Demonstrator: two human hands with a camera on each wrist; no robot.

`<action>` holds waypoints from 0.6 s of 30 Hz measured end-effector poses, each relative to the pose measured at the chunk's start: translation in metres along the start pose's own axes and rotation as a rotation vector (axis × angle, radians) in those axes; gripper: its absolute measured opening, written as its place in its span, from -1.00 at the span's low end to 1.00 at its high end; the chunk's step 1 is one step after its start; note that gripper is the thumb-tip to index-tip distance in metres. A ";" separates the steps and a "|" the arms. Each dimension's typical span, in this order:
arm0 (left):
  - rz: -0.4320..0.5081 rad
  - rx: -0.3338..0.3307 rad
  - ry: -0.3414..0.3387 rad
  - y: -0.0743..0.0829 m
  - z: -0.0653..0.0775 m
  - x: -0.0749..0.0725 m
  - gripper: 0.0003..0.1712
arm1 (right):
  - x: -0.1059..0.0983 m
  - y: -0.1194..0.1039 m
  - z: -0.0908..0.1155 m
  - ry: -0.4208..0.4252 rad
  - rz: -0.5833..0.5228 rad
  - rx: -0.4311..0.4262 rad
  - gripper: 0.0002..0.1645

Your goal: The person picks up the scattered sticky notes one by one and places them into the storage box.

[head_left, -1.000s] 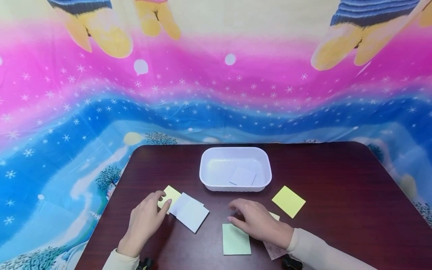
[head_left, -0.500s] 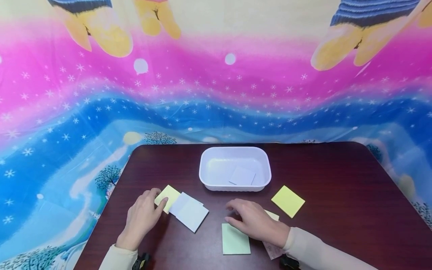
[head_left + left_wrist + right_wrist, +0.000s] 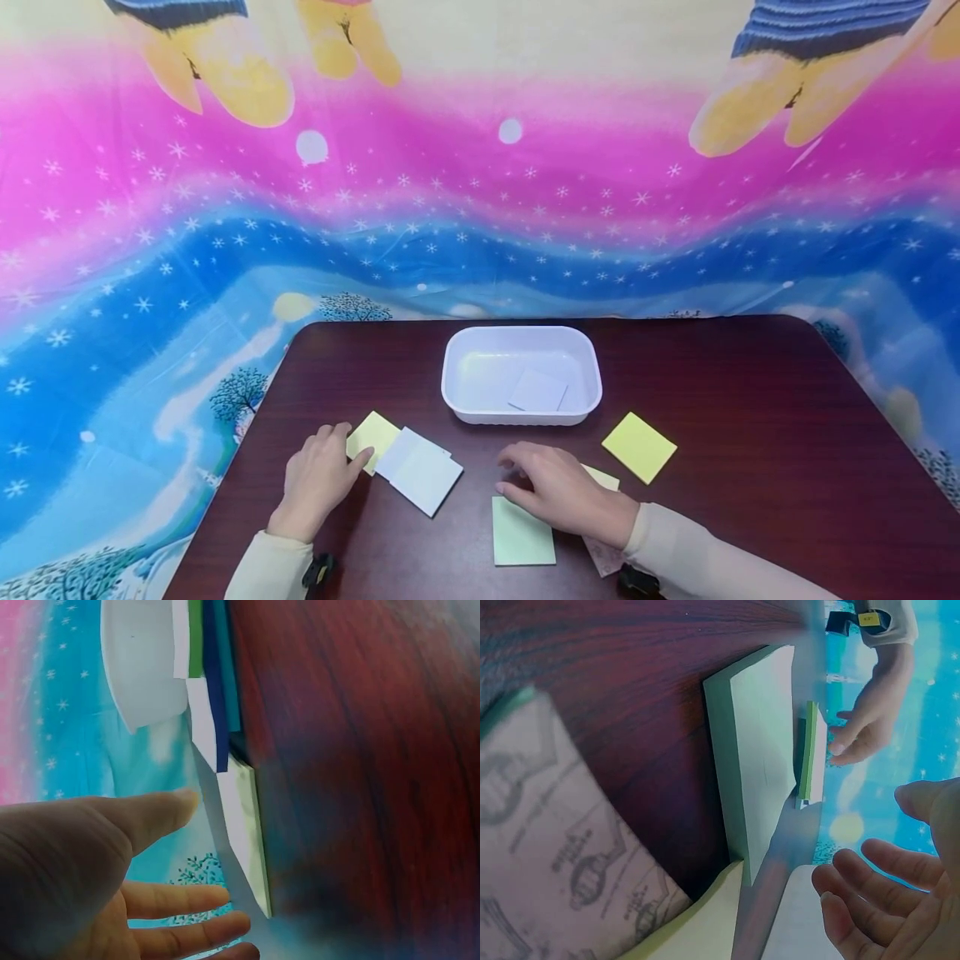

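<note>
My left hand is held beside a pale yellow sticky-note pad, thumb near its lower corner. In the left wrist view, the thumb and fingers are apart, with nothing between them. White-topped pads lie partly stacked and overlap the yellow pad; their edges show green, blue and teal in that view. Over the table my right hand hovers with loosely bent fingers, holding nothing. Below it lie a light green pad, a cream pad and a patterned pinkish pad, the last two partly hidden by the hand and wrist.
A white plastic basin stands at the table's far middle, with a white square pad inside. To the right lies a bright yellow pad. Behind the dark wooden table hangs a printed snow-scene cloth.
The left hand has drawn back slightly left and down from the pale yellow pad. The right hand stays almost in place, and the pads lie as before.
</note>
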State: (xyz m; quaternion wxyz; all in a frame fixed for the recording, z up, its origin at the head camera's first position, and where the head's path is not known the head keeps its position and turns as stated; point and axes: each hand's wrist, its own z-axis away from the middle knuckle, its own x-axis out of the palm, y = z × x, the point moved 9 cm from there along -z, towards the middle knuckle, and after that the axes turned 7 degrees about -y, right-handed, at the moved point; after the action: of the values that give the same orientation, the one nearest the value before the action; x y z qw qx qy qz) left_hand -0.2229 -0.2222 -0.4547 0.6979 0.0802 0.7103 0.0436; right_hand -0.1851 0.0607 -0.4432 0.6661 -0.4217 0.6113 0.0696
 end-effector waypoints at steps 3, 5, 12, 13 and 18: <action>-0.026 0.012 0.003 0.001 -0.001 0.002 -0.33 | 0.001 0.000 0.000 -0.003 0.000 0.000 -0.63; -0.042 0.018 0.001 0.002 -0.002 0.004 -0.32 | 0.001 0.000 0.000 -0.005 0.000 0.000 -0.62; -0.074 -0.005 -0.030 0.000 -0.004 0.008 -0.33 | 0.002 0.001 -0.001 -0.006 0.002 0.002 -0.62; -0.075 -0.010 -0.038 0.000 -0.004 0.008 -0.33 | 0.002 0.001 -0.001 -0.006 0.003 0.002 -0.63; -0.062 -0.035 -0.078 -0.002 -0.006 0.011 -0.27 | 0.002 0.000 -0.001 0.014 0.016 -0.008 -0.66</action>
State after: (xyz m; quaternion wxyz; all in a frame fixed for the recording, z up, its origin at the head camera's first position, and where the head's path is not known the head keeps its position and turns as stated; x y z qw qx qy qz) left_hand -0.2295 -0.2223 -0.4660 0.7275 0.0476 0.6837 0.0312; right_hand -0.1853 0.0590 -0.4443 0.6595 -0.4198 0.6191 0.0743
